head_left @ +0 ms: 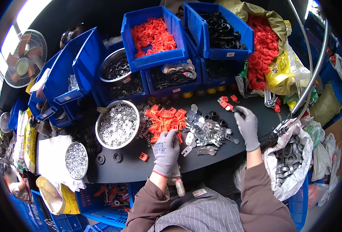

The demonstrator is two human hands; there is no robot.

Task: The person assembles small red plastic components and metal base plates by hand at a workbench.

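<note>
the red clips [165, 120] lie piled in the middle of the desk [124, 170]; they look light and stiff, maybe a little slippery, and are best taken by the sides. the left hand [166, 151], fingers bent, is at the pile's lower edge; the right hand [247, 124], thumb and finger close together, is at about 4 red pieces [222, 103]; whether the hands grip something, i cannot tell. apart lie 1 single clip [143, 156] and 2 black rings [117, 157]; the pile itself cannot be counted.

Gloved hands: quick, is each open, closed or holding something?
Left hand: fingers curled at the red clips; can't tell whether it grips one.
Right hand: fingers bent beside a small red piece; can't tell if gripping.
</note>
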